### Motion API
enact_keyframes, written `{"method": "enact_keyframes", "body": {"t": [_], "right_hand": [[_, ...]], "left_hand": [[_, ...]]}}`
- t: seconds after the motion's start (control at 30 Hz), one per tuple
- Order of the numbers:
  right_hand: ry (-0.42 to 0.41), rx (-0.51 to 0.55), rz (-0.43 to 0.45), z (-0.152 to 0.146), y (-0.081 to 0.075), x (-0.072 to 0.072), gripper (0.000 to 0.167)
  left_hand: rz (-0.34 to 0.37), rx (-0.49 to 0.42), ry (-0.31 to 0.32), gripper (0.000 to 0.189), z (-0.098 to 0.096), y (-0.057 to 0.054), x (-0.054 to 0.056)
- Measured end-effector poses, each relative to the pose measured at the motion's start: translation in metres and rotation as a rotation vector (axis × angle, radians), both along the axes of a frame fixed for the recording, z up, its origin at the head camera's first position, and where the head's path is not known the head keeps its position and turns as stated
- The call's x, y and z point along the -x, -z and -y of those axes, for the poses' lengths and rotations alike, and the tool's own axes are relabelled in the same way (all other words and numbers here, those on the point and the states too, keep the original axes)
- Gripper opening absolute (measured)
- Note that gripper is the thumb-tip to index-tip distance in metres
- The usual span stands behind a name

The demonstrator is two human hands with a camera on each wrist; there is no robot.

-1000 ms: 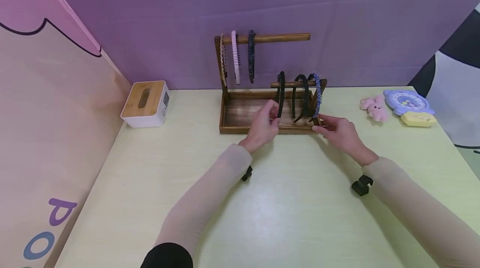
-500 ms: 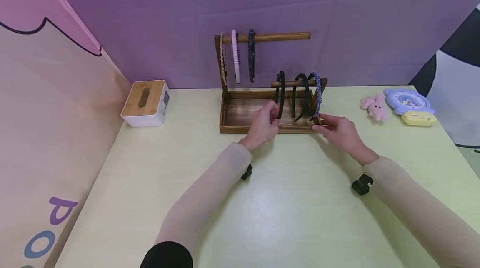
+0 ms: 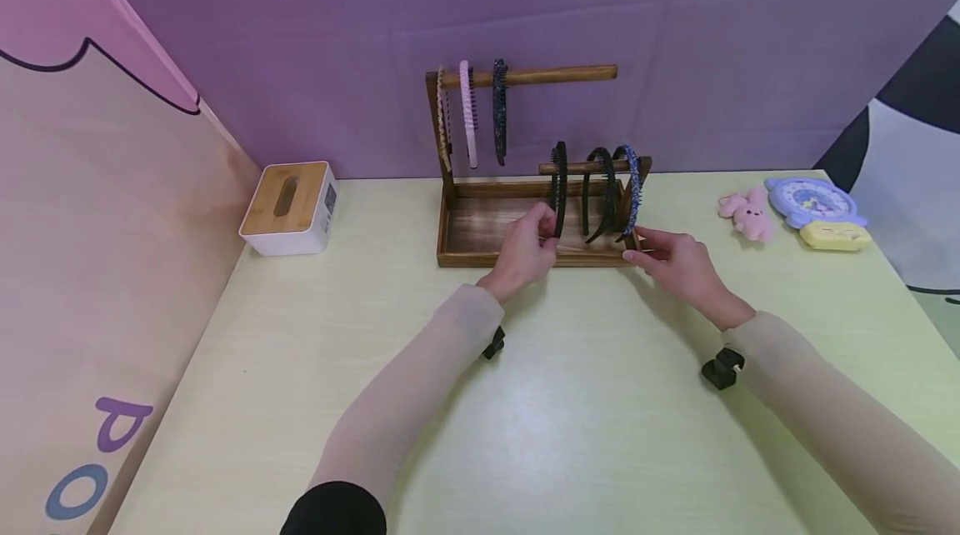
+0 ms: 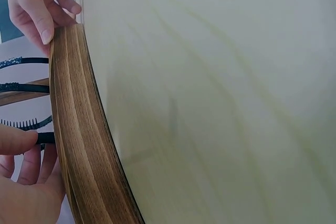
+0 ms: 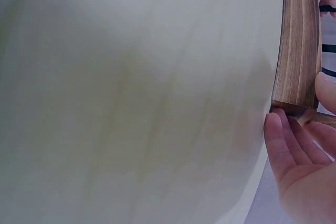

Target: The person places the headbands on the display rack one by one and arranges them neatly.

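A brown wooden rack (image 3: 480, 260) has a shallow tray, a tall bar at left and a lower bar at right. My left hand (image 3: 521, 250) pinches the lower end of a black headband (image 3: 561, 185) that hangs on the lower bar; thumb and fingers meet on its tip (image 4: 46, 138) in the left wrist view. My right hand (image 3: 678, 268) holds the tray's front right corner, thumb in front and fingers round the side (image 5: 310, 182). Right of the pinched headband hang another black headband (image 3: 608, 185) and a blue beaded one (image 3: 634, 193).
On the tall bar hang a beige headband (image 3: 442, 114), a pink one (image 3: 468, 114) and a dark one (image 3: 500, 114). A tissue box (image 3: 288, 210) stands at left. A pink plush toy (image 3: 750, 216), a blue clock-like item (image 3: 813, 200) and a yellow block (image 3: 835, 236) lie at right.
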State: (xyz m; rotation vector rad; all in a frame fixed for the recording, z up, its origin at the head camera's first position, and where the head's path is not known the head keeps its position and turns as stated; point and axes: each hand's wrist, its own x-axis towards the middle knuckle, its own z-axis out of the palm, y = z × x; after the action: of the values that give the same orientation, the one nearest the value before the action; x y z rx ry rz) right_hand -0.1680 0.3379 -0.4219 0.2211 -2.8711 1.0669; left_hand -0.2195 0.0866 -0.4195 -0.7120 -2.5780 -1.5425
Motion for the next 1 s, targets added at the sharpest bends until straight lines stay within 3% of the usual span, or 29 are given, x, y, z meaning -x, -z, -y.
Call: {"method": "enact_keyframes", "body": {"t": [0.3,0.8,1.0], "right_hand": [[0.009,-0.008,-0.01,0.0002,0.0,-0.0005,0.057],[0.017,-0.005,0.007,0.0011,0.0,-0.0009,0.058],[0.018,-0.015,0.004,0.0005,0.0005,0.0001,0.058]], "left_hand": [[-0.016,0.038,0.029,0.024,-0.0001,0.0006,0.001],[0.039,0.021,0.042,0.023,0.0002,0.0003,0.0002],[0.025,0.006,0.052,0.019,0.0002,0.0004,0.0003]]}}
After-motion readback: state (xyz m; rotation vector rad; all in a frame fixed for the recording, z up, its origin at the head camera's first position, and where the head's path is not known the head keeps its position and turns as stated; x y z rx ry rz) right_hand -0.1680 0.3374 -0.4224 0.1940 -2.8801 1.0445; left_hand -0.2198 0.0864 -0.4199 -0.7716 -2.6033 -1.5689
